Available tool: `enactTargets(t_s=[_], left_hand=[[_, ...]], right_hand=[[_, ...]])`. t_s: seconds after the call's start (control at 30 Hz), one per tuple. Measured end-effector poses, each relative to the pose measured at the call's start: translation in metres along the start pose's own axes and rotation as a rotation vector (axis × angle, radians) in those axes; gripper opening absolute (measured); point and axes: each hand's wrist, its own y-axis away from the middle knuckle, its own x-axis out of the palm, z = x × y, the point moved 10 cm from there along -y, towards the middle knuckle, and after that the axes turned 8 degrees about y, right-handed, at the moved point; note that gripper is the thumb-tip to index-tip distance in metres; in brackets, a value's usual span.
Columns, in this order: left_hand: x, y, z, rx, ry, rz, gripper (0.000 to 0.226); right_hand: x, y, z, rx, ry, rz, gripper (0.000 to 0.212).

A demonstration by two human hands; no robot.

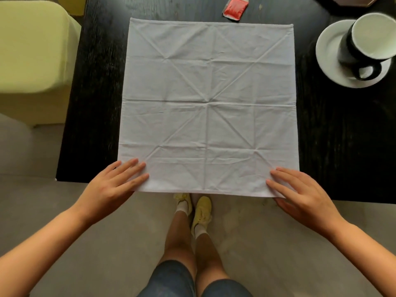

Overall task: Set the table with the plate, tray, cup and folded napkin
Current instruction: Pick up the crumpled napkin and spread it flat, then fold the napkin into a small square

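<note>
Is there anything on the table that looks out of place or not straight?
The red sachet beyond the unfolded napkin lies askew and does not belong to a place setting. The near edge of the napkin hangs over the table.

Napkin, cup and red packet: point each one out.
napkin [207, 103]: head view, centre crease of the cloth.
cup [351, 50]: head view, dark outer wall.
red packet [235, 6]: head view, middle of its red face.
</note>
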Motion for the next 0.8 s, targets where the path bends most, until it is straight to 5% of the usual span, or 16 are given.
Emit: enactTargets(t_s=[0.2, 0.4, 0.57, 0.77, 0.8], left_hand=[[-0.018, 0.003, 0.000, -0.068, 0.102, -0.150, 0.023], [-0.033, 0.014, 0.025, -0.414, 0.375, -0.298, 0.042], [-0.038, 0.027, 0.015, -0.516, 0.427, -0.294, 0.060], [-0.056, 0.024, 0.046, -0.643, 0.529, -0.464, 0.005], [-0.061, 0.019, 0.055, -0.672, 0.554, -0.504, 0.016]], right_hand=[[-0.012, 0.012, -0.016, 0.086, 0.025, -0.078, 0.023], [-0.021, 0.023, -0.030, 0.211, -0.010, -0.111, 0.023], [-0.027, 0.033, -0.023, 0.217, -0.011, -0.107, 0.027], [-0.057, 0.014, -0.054, 0.484, -0.210, -0.233, 0.016], [-0.062, 0.005, -0.063, 0.544, -0.230, -0.275, 0.011]])
